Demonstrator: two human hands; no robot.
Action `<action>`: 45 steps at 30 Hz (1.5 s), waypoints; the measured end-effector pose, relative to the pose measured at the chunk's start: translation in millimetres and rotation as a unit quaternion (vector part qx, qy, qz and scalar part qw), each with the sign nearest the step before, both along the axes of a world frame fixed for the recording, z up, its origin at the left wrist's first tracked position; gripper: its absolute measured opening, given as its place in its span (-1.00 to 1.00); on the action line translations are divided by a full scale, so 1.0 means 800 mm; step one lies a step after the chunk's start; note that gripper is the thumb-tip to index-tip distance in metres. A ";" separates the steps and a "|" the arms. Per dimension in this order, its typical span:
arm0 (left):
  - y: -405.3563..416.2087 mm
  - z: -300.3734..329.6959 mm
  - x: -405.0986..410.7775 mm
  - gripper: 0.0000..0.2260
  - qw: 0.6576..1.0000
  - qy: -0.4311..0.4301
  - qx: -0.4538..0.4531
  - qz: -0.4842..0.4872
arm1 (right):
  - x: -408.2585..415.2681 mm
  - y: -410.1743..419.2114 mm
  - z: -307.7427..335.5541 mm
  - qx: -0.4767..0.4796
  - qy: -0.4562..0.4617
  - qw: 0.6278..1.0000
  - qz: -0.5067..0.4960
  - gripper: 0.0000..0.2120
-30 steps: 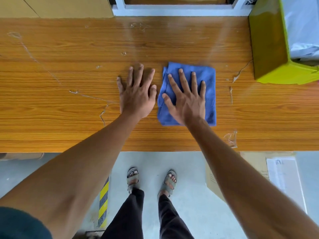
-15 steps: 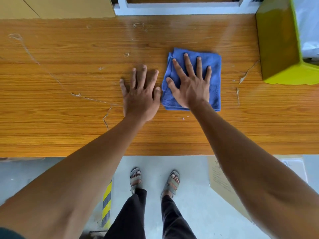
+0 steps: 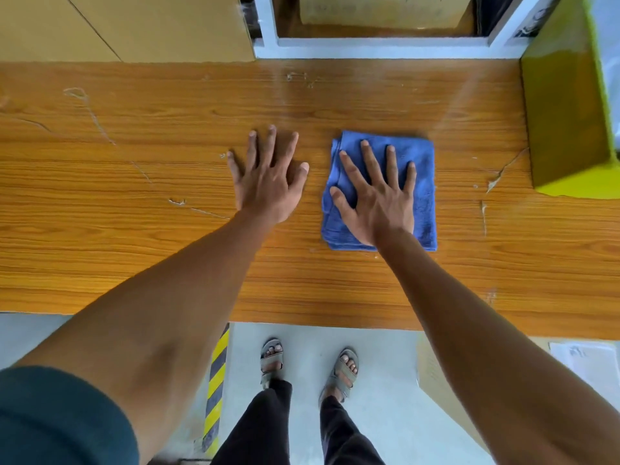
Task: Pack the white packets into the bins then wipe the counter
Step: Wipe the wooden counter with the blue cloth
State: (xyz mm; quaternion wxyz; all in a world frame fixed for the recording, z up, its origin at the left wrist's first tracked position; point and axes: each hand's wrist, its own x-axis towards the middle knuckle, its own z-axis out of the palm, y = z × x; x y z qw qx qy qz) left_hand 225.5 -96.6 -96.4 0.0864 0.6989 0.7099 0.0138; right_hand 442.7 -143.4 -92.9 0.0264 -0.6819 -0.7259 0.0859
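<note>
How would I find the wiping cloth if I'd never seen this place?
Look at the long wooden counter. Near its middle, left of the yellow-green bin, the right hand presses flat on a folded cloth. It's the only blue thing there.

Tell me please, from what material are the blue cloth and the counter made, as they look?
Blue cloth: likely microfibre or terry, matte; its surface looks fuzzy and its folded layers show at the left edge. Counter: probably wood-grain laminate, semi-glossy; the grain is very regular, light reflects off it, and pale scratches cross it.
</note>
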 end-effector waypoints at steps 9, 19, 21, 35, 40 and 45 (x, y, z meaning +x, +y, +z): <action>0.059 -0.008 0.008 -0.43 1.000 0.009 -0.005 0.015 | -0.006 0.161 0.000 -0.007 -0.003 1.000 -0.011 -0.27; 0.057 -0.001 0.011 -0.42 1.000 0.014 -0.001 0.008 | -0.003 0.055 0.002 -0.008 0.000 0.999 0.040 -0.32; 0.059 -0.002 0.010 -0.43 1.000 0.019 -0.001 0.005 | -0.004 0.096 0.003 -0.004 -0.003 0.999 0.046 -0.31; 0.060 -0.007 0.008 -0.42 1.000 0.012 0.009 -0.002 | -0.017 0.083 0.001 0.001 0.008 1.000 0.030 -0.33; 0.061 -0.007 0.008 -0.44 1.000 0.017 0.008 0.000 | -0.018 0.135 -0.001 -0.002 0.004 0.999 0.039 -0.31; 0.060 -0.007 0.010 -0.46 1.000 0.005 0.027 0.004 | -0.030 0.240 0.001 -0.006 -0.005 0.999 0.039 -0.30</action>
